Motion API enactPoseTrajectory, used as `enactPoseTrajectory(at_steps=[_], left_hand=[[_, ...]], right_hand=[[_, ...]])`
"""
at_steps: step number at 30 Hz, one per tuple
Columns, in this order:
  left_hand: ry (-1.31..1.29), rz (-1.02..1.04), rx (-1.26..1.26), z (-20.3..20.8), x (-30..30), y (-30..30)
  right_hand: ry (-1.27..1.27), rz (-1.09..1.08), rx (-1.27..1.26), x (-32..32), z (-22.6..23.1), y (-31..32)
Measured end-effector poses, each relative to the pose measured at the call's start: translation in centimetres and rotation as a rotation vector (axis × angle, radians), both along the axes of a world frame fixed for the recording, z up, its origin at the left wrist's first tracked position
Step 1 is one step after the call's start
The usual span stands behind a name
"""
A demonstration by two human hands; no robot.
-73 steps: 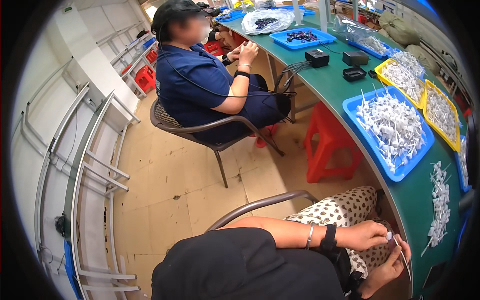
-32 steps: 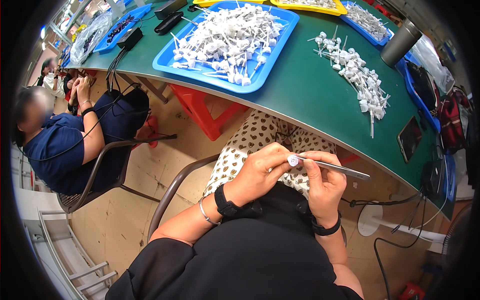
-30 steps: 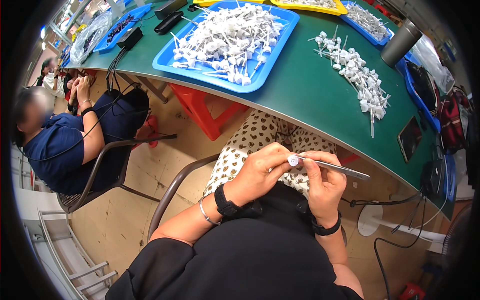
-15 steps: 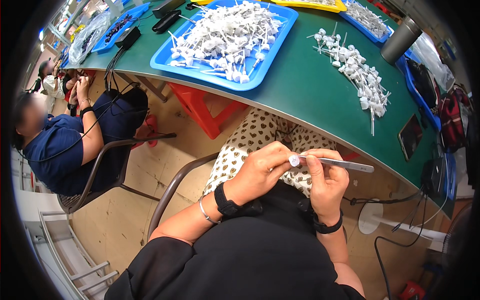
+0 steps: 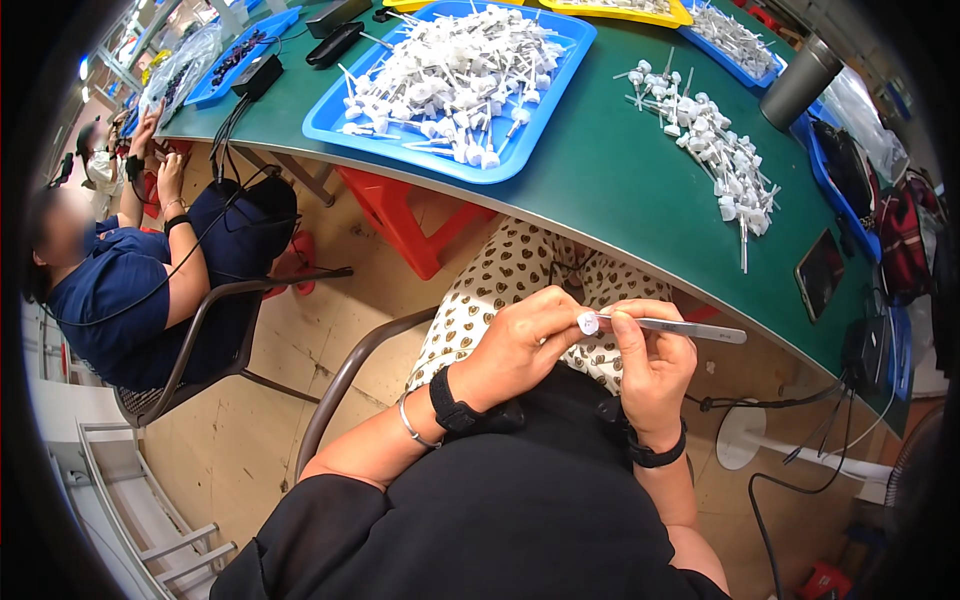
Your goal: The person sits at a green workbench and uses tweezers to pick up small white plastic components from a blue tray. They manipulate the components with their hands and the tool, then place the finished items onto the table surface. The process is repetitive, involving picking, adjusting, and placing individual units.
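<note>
Above my lap, my left hand point(image 5: 525, 340) pinches a small white part with a round end point(image 5: 588, 322) between thumb and fingers. My right hand point(image 5: 655, 360) is closed around metal tweezers point(image 5: 690, 329); their tips reach to the round end of the white part, and their broad back end points right. Whether the tips touch the part is too small to tell. Past my hands, a blue tray point(image 5: 322, 118) heaped with similar white parts on thin stems point(image 5: 465, 75) stands on the green table point(image 5: 610, 170). A loose row of the same parts point(image 5: 715, 150) lies right of it.
A dark metal bottle point(image 5: 803, 82) and a phone point(image 5: 820, 275) are at the table's right side, near a blue tray with a bag point(image 5: 850, 165). Cables point(image 5: 790, 400) hang at the right. A co-worker point(image 5: 130, 290) sits at the left. A red stool point(image 5: 405, 220) stands under the table.
My hands, the white part and the tweezers stay nearly in place; the tweezers shift very slightly. At the left, the co-worker's one hand has risen toward the table, apart from the other.
</note>
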State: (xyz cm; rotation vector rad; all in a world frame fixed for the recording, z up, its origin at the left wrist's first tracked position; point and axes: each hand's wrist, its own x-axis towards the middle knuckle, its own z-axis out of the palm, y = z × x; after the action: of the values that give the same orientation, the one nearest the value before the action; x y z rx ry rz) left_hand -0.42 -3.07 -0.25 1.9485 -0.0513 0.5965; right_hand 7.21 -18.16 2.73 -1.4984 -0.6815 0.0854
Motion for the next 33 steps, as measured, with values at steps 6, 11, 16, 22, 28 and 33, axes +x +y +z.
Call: enactPoseTrajectory(at_steps=[6, 11, 16, 22, 28, 33], left_hand=[[0.014, 0.01, 0.026, 0.0, 0.0, 0.0], [0.015, -0.004, 0.008, -0.1, 0.1, -0.2], [0.05, -0.022, -0.021, 0.3, -0.1, -0.1], [0.008, -0.117, -0.181, -0.6, 0.9, -0.5], [0.099, -0.144, -0.289, 0.4, -0.1, -0.2], [0.13, -0.071, -0.436, 1.0, 0.1, -0.5]], right_hand=[[-0.17, -0.032, -0.106, 0.1, -0.2, 0.1], [-0.292, 0.017, -0.243, 0.3, 0.9, -0.2], [-0.215, 0.005, -0.271, 0.0, 1.9, -0.5], [-0.087, -0.116, -0.119, 0.0, 2.4, -1.9], [0.104, 0.01, 0.05, -0.4, 3.4, -1.7], [0.104, -0.001, 0.039, -0.5, 2.7, -1.3]])
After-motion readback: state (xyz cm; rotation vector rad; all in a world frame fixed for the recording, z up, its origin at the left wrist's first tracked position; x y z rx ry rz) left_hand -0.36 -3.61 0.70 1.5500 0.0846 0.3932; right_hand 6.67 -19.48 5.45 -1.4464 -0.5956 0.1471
